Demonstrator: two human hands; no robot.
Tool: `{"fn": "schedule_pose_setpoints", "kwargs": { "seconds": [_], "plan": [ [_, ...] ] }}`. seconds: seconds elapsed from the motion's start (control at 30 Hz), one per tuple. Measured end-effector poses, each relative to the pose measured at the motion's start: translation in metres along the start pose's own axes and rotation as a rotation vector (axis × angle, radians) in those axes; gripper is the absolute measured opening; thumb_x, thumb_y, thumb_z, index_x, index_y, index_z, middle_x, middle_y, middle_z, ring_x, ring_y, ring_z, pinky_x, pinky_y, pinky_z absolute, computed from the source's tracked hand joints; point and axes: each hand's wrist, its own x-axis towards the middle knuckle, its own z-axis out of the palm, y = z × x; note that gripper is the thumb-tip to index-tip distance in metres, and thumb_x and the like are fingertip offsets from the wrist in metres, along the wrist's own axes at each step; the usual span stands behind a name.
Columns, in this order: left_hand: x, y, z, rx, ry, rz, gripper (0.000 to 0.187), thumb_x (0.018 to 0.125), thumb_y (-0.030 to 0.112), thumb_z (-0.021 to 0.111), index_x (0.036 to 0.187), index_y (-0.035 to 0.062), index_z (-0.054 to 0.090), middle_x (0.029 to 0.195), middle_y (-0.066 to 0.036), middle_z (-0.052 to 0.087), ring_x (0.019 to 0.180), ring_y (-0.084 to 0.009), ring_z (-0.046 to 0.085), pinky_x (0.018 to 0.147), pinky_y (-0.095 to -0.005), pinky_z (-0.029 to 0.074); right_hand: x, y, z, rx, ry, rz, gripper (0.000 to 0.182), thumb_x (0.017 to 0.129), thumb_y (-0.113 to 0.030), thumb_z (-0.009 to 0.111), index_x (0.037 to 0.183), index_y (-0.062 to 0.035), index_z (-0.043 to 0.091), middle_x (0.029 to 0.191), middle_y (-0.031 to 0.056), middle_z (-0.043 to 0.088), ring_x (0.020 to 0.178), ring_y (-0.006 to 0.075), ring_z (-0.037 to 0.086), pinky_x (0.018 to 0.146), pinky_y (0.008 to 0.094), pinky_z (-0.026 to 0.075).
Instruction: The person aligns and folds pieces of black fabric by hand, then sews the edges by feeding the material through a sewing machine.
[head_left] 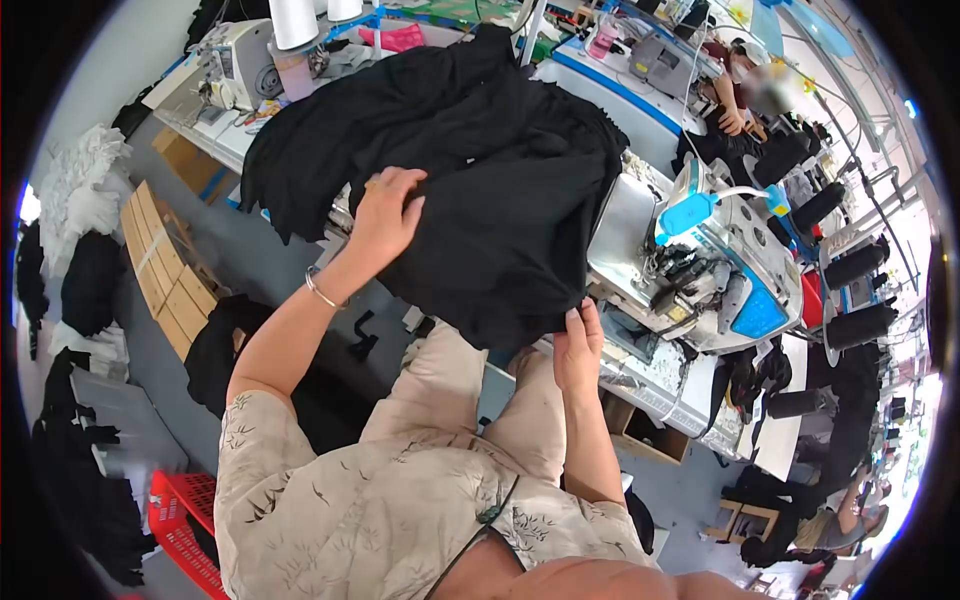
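A large piece of black fabric is spread over the worktable in front of me and hangs off its front edge above my lap. On its left part lies my left hand, fingers stretched out and thumb apart. My right hand pinches the lower right edge of the fabric between thumb and fingers. Just right of the cloth stands a white and blue sewing machine, its needle area partly crowded by metal parts. The fabric hides most of the tabletop beneath it.
A second sewing machine and white thread cones stand at the back left. Black thread cones line the right. A wooden slatted bench and a red crate are on the left. Other people work at the far right.
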Motion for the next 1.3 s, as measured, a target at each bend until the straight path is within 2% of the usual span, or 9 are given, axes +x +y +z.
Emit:
{"fn": "schedule_pose_setpoints", "kwargs": {
  "seconds": [0.07,0.33,0.47,0.53,0.7,0.87,0.93,1.07,1.3],
  "plan": [
    [-0.014,0.02,0.011,0.155,0.133,0.371,0.018,0.081,0.002,0.061,0.1,0.0019,0.062,0.087,-0.01,0.064,0.084,-0.0224,0.062,0.078,-0.0309,0.048,-0.004,0.004,-0.003,-0.034,-0.003,0.034,0.009,0.096,-0.009,0.048,0.103,-0.0061,0.053,0.099,-0.0005,0.06,0.091,0.0054,0.054,0.082,0.0218,0.043],
    [-0.052,0.084,0.063,-0.449,-0.403,0.258,0.016,0.079,-0.001,0.059,0.095,-0.002,0.063,0.084,-0.012,0.062,0.076,-0.0291,0.06,0.068,-0.0339,0.048,-0.012,-0.036,0.012,-0.303,-0.012,-0.131,0.015,0.096,-0.008,0.048,0.107,0.0003,0.054,0.1,0.0024,0.061,0.09,0.0064,0.054,0.082,0.0223,0.043],
    [-0.053,0.086,0.033,-0.389,-0.221,0.308,0.01,0.087,0.003,0.057,0.095,-0.0032,0.061,0.079,-0.012,0.06,0.066,-0.0185,0.056,0.061,-0.0283,0.044,-0.01,-0.064,0.01,-1.194,-0.023,-0.126,0.023,0.089,-0.005,0.055,0.11,0.0017,0.056,0.097,0.0122,0.064,0.089,0.0203,0.06,0.082,0.0279,0.045],
    [-0.062,0.094,0.021,-0.491,-0.36,0.092,0.011,0.09,0.006,0.058,0.095,-0.0032,0.06,0.078,-0.011,0.06,0.064,-0.0155,0.054,0.059,-0.0272,0.043,0.001,-0.064,0.021,-1.305,-0.195,-0.64,0.031,0.078,-0.006,0.065,0.108,-0.003,0.062,0.115,0.0131,0.06,0.104,0.0322,0.055,0.097,0.0428,0.04],
    [-0.076,0.1,0.011,-0.478,-0.395,0.253,0.013,0.084,0.007,0.064,0.094,-0.0022,0.062,0.078,-0.014,0.064,0.066,-0.029,0.063,0.058,-0.0322,0.048,0.018,-0.068,0.048,-1.421,-0.716,-0.681,0.038,0.065,-0.008,0.072,0.102,-0.0053,0.064,0.104,0.01,0.058,0.104,0.0289,0.054,0.105,0.045,0.033],
    [-0.068,0.075,-0.023,-0.534,-0.698,0.142,0.014,0.085,0.011,0.062,0.093,-0.0008,0.065,0.071,-0.008,0.064,0.063,-0.0153,0.062,0.06,-0.0281,0.047,0.021,-0.063,0.039,-1.371,-0.896,-0.569,0.034,0.061,-0.006,0.072,0.095,-0.0063,0.065,0.076,0.0084,0.056,0.075,0.0284,0.059,0.067,0.0384,0.049],
    [-0.048,0.041,-0.03,-0.563,-0.534,-0.14,0.012,0.086,0.011,0.062,0.089,0.0009,0.066,0.072,-0.006,0.063,0.064,-0.0111,0.059,0.058,-0.0256,0.046,0.014,-0.064,0.041,-1.344,-0.938,-0.53,0.035,0.06,-0.005,0.07,0.095,-0.0066,0.066,0.072,0.0084,0.055,0.069,0.0283,0.058,0.06,0.0378,0.049],
    [0.022,-0.045,-0.03,0.269,0.351,0.368,0.01,0.078,0.01,0.065,0.085,0.0025,0.064,0.081,-0.01,0.063,0.07,-0.0253,0.061,0.065,-0.0348,0.049,0.001,-0.081,0.056,-1.439,-0.955,-0.466,0.041,0.057,-0.003,0.068,0.098,-0.0082,0.067,0.071,0.0083,0.055,0.066,0.0272,0.058,0.056,0.0369,0.048],
    [0.067,-0.108,-0.056,-0.166,0.013,-0.097,0.01,0.089,0.011,0.059,0.096,0.0028,0.061,0.084,-0.001,0.06,0.075,-0.0101,0.059,0.066,-0.0264,0.048,-0.006,-0.118,0.073,-1.4,-0.837,-0.651,0.041,0.055,-0.003,0.07,0.095,-0.002,0.058,0.084,0.0088,0.062,0.07,0.0267,0.062,0.055,0.0348,0.051]
  ]
}}
